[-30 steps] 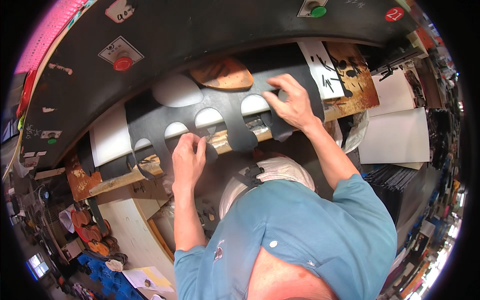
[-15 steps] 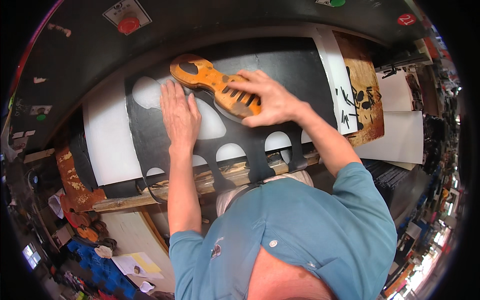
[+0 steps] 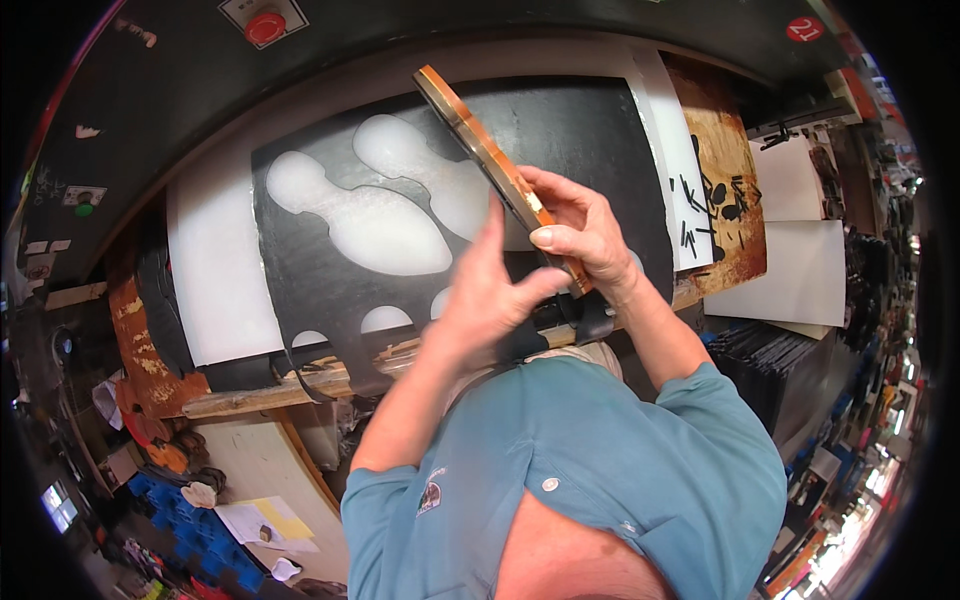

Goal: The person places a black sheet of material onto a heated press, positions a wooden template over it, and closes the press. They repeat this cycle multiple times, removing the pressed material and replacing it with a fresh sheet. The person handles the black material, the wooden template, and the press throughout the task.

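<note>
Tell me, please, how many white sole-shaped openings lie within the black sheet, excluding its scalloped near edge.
2: the left opening, fully visible, and the right opening beside it, partly hidden behind the long orange-edged tool and the left hand. More could be hidden there.

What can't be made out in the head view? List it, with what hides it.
All in the head view:
Left hand: motion-blurred; contact with the orange tool is unclear.
That tool's broad faces: turned nearly edge-on.
Part of the right white cutout, lower end: behind left hand and tool.
Red button's plate: cut by the top edge.
</note>
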The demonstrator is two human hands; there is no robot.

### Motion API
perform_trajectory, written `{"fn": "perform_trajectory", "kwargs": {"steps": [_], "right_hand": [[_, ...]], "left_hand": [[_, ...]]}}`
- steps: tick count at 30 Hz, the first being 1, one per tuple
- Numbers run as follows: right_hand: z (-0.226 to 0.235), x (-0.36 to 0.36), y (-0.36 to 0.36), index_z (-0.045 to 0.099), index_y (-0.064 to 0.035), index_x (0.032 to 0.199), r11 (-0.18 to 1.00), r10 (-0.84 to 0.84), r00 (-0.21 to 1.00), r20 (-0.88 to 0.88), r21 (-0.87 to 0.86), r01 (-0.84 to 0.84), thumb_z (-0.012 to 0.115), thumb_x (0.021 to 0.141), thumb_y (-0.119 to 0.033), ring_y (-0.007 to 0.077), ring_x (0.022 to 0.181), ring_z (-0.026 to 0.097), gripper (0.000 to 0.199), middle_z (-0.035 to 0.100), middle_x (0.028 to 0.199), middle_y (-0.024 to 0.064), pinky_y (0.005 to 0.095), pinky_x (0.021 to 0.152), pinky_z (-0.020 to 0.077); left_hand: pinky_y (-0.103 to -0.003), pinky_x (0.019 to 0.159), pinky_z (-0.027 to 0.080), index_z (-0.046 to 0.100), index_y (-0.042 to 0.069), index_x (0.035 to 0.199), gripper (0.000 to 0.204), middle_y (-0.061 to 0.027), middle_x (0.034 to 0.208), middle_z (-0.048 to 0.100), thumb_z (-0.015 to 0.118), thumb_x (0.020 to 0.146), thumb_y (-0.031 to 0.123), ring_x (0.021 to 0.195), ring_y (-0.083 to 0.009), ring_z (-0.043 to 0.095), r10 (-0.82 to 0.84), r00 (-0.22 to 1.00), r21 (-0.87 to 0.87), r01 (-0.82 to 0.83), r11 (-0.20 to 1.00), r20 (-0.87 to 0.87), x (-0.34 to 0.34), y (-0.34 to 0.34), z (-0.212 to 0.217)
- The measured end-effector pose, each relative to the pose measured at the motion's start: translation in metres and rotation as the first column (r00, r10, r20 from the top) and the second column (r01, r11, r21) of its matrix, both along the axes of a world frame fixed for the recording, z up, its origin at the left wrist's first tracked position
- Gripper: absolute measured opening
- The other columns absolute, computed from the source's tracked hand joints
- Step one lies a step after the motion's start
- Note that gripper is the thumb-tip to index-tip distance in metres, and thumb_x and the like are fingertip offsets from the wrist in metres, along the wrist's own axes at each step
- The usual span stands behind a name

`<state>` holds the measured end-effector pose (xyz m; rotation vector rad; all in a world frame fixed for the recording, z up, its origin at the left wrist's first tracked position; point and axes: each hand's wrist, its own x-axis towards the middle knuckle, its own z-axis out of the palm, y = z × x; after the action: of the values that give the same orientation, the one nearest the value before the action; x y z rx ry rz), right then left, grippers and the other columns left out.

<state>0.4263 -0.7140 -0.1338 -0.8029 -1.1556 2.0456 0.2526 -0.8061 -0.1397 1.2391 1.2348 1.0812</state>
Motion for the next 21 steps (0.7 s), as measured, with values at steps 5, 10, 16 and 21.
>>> {"fn": "perform_trajectory", "kwargs": {"steps": [5,10,16,21], "right_hand": [[-0.004,-0.004,-0.01,0.048,0.0086,0.157,1.0,-0.018,0.998,0.064,-0.001,0.018,0.084,0.082,-0.018,0.0238,0.134,0.059,0.087,0.06,0.147,0.0176,0.0376,0.118,0.0428],[-0.003,0.006,-0.006,0.053,0.0062,0.154,0.999,-0.035,0.998,0.048,-0.027,0.036,0.083,0.085,-0.022,0.0155,0.115,0.066,0.081,0.068,0.135,0.0136,0.0296,0.102,0.0508],[0.001,0.037,0.012,0.052,0.01,0.153,0.991,-0.051,0.994,0.095,0.131,0.038,0.085,0.08,-0.013,0.0234,0.131,0.062,0.083,0.063,0.143,0.018,0.0361,0.113,0.0484],[-0.002,0.064,0.035,0.06,-0.0006,0.151,0.85,-0.145,0.88,0.452,0.512,-0.123,0.091,0.074,-0.024,0.0276,0.134,0.06,0.087,0.052,0.156,0.0203,0.0395,0.115,0.0474]], "left_hand": [[-0.039,0.121,0.04,0.039,-0.009,0.161,0.07,-0.0211,0.153,0.056,0.069,0.105,0.019,0.145,-0.027,0.051,0.153,0.987,0.068,-0.156,0.985,0.05,0.015,-0.017,-0.007],[-0.027,0.089,0.053,0.06,-0.009,0.145,0.044,-0.0034,0.109,0.073,0.062,0.111,0.019,0.097,-0.0088,0.064,0.563,0.823,-0.053,-0.568,0.822,-0.08,-0.034,-0.032,-0.037],[-0.03,0.095,0.054,0.065,-0.006,0.14,0.046,-0.0106,0.119,0.073,0.068,0.109,0.028,0.104,-0.0156,0.066,0.819,0.506,0.085,-0.835,0.544,-0.273,-0.187,-0.092,-0.058],[-0.037,0.101,0.055,0.069,-0.003,0.138,0.043,-0.0155,0.127,0.075,0.067,0.108,0.027,0.11,-0.0207,0.07,0.85,0.176,0.258,-0.905,0.338,-0.497,-0.383,-0.155,-0.073]]}}
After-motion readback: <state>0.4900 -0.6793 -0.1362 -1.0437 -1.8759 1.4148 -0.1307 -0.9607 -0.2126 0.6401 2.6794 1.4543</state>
